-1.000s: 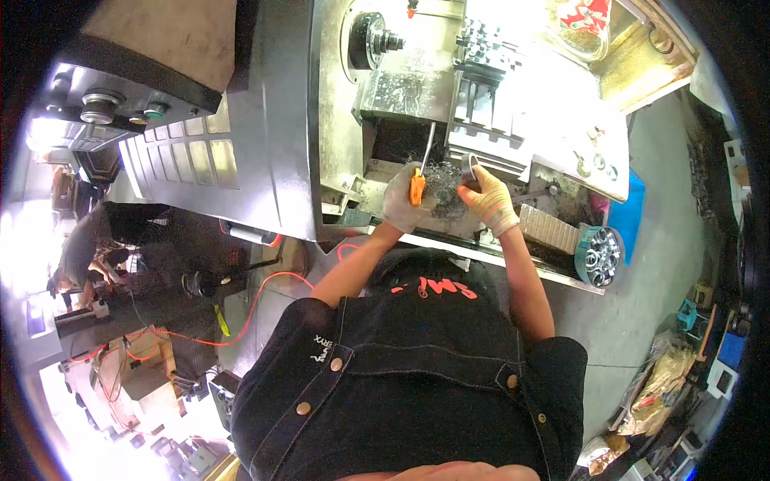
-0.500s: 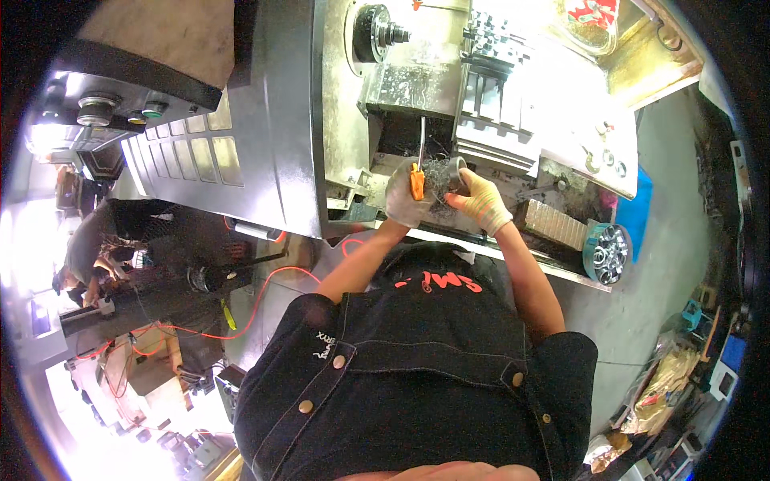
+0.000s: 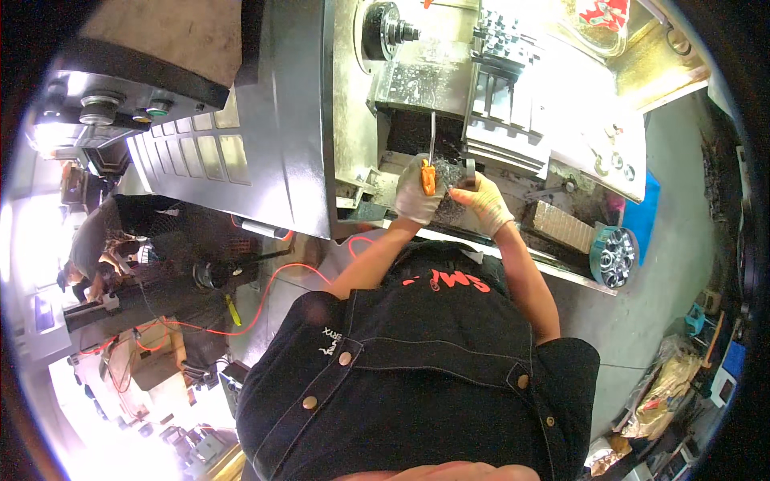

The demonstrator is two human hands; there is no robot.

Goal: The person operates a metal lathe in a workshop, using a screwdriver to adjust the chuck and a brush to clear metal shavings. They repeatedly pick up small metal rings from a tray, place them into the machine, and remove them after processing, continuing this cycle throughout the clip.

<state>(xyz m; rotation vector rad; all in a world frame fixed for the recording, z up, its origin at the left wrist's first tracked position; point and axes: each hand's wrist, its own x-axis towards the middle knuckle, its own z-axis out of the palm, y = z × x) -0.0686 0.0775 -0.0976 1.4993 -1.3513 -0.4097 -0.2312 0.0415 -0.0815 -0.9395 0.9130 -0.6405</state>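
My left hand (image 3: pixel 415 196), in a pale work glove, is closed around an orange air blow gun (image 3: pixel 428 178). Its long thin metal nozzle points away from me. Close beside it, my right hand (image 3: pixel 486 204), gloved in pale yellow, grips a grey metal ring (image 3: pixel 470 170) between thumb and fingers. The ring stands nearly edge-on. Dark curly metal shavings (image 3: pixel 451 178) lie beneath and between the hands in the lathe's bed. Some of the right fingers are hidden behind the ring.
A chuck (image 3: pixel 388 32) is at the back left, a tool turret (image 3: pixel 507 40) right of it. A teal round container (image 3: pixel 615 255) of metal rings stands at right, by a pale ribbed block (image 3: pixel 560 228). An orange hose (image 3: pixel 273 280) trails left; another person (image 3: pixel 92 260) works there.
The ring in my right hand has turned more edge-on. Both hands keep their grip and stay close together. The whole view has shifted slightly.
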